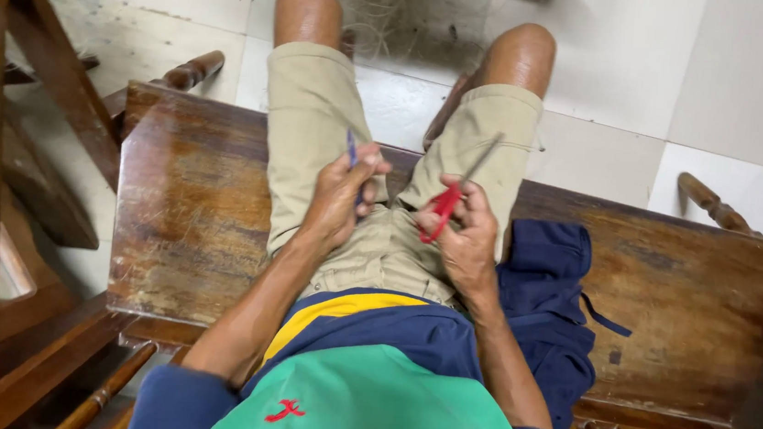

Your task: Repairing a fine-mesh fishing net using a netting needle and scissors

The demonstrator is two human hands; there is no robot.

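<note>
Two hands at work over the lap, person seated on a wooden bench [188, 216], seen from the head camera looking down. Left hand [342, 197] is curled closed around a thin blue tool [351, 150], maybe a pen or netting needle; only its far tip sticks out past the fingers. Right hand [467, 231] is closed around the red handles of a pair of scissors [445, 206], grey blades pointing far and up over the right thigh. Both things sit mid-frame, above the khaki shorts [316, 117], hands near each other but apart.

Risk, as I judge it: the blades are just above the bare-kneed leg and close to the left fingers, so a slip or a hurried snip could nick skin or cloth. Any fine line between the hands is barely visible, so a wrong cut is easy. Thin blue tool could drop to the tiled floor [615, 69] if the grip loosens.

Hard to tell: whether the blades are apart or together, too small and blurred. What the blue tool really is, mostly hidden in the fist. A faint tangle of thread or net [400, 4] lies on the floor at the far edge, cut off by the frame. Navy cloth [545, 293] lies on the bench right of the person, shape unclear. Another chair [0, 163] is cropped at left.
</note>
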